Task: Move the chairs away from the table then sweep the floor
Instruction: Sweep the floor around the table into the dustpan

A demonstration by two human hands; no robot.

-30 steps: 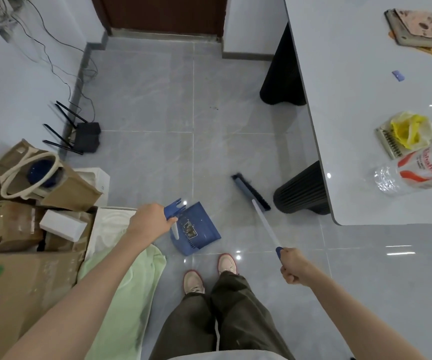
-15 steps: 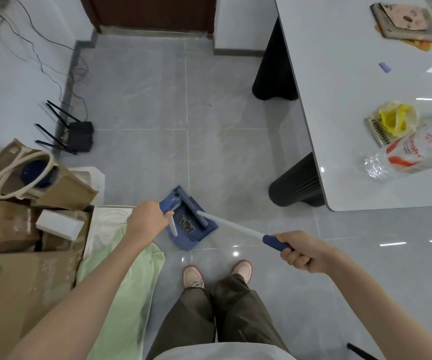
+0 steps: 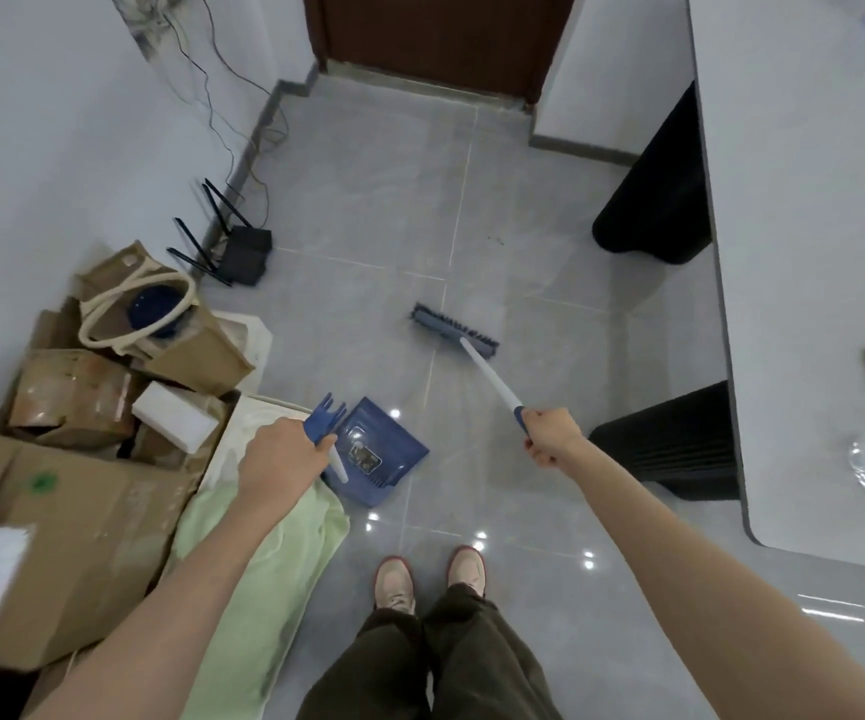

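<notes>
My left hand (image 3: 278,458) grips the handle of a blue dustpan (image 3: 379,453), which rests on the grey tiled floor (image 3: 368,200) just ahead of my feet. My right hand (image 3: 549,434) grips the blue end of a white broom handle. The broom (image 3: 453,332) has its blue head on the floor, ahead and to the right of the dustpan, apart from it. The white table (image 3: 804,252) runs along the right side on black ribbed legs. No chairs are in view.
Cardboard boxes (image 3: 56,491), a brown tote bag (image 3: 160,324) and a pale green cloth (image 3: 269,553) crowd the left. A black router (image 3: 243,254) with cables sits by the left wall. A brown door (image 3: 435,33) stands ahead. The nearer table leg (image 3: 674,444) is right of my right hand.
The broom head was in the dustpan half a second ago; it has now swung out forward and right onto the floor. My left hand keeps holding the dustpan in place.
</notes>
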